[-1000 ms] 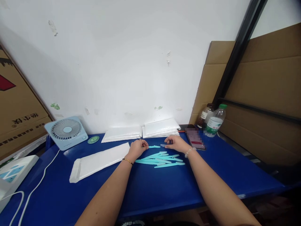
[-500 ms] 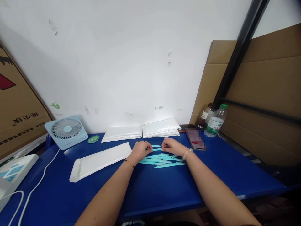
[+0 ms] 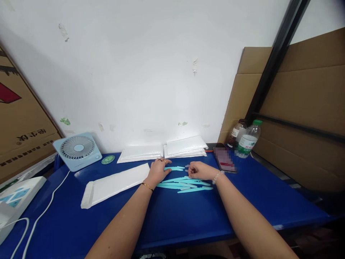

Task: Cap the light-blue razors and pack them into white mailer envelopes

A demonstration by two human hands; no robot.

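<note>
Slim turquoise eyebrow razors [image 3: 195, 190] lie in a loose pile on the blue table [image 3: 185, 219]. Beyond the pile, a small group of razors [image 3: 176, 168] rests side by side, next to my left hand [image 3: 159, 171]. That hand is spread, thumb and forefinger apart around the near ends of the group. My right hand [image 3: 199, 170] is closed in a pinch at the upper edge of the pile, on the end of one razor. Small translucent caps [image 3: 187, 171] show beside its fingers. A long white padded envelope [image 3: 115, 185] lies left of my left hand.
Two stacks of white padded envelopes [image 3: 140, 151] lie against the wall. A phone [image 3: 225, 160] and two bottles [image 3: 248, 142] are at the right. On the left are a blue fan [image 3: 78, 149], a green disc [image 3: 108, 159] and a white power strip [image 3: 20, 201].
My left hand has opened from its pinch, and razors now lie together beside it. My right hand has come slightly nearer, down to the pile.
</note>
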